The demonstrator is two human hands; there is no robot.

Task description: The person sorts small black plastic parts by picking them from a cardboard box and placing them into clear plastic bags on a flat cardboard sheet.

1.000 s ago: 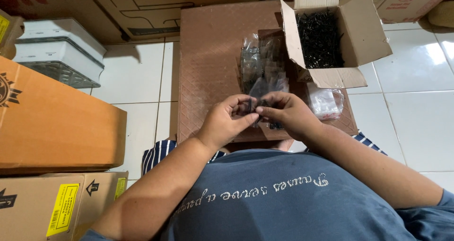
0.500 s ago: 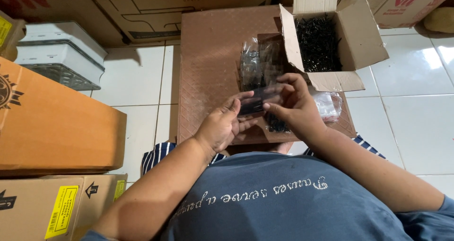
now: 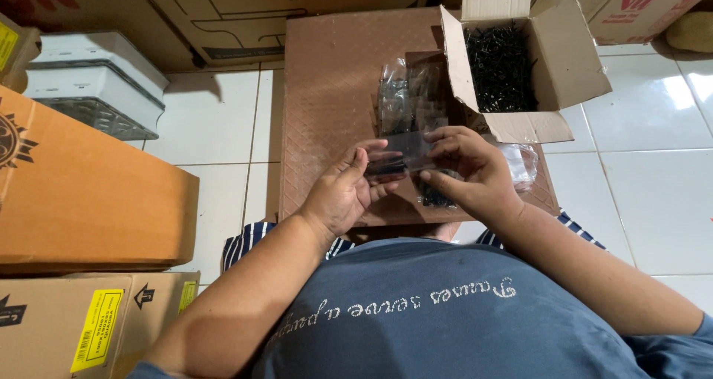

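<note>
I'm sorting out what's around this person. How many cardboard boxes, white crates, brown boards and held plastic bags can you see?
Cardboard boxes: 6, including the open box of black screws
White crates: 1
Brown boards: 1
Small plastic bags held by both hands: 1
Total: 9

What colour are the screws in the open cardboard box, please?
Black: the screws fill the open cardboard box, seen best in the head view.

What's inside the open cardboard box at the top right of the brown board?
The open cardboard box holds a loose heap of small black screws. Its near wall and flap hide the lower part of the heap, so how deep it goes cannot be seen.
</note>
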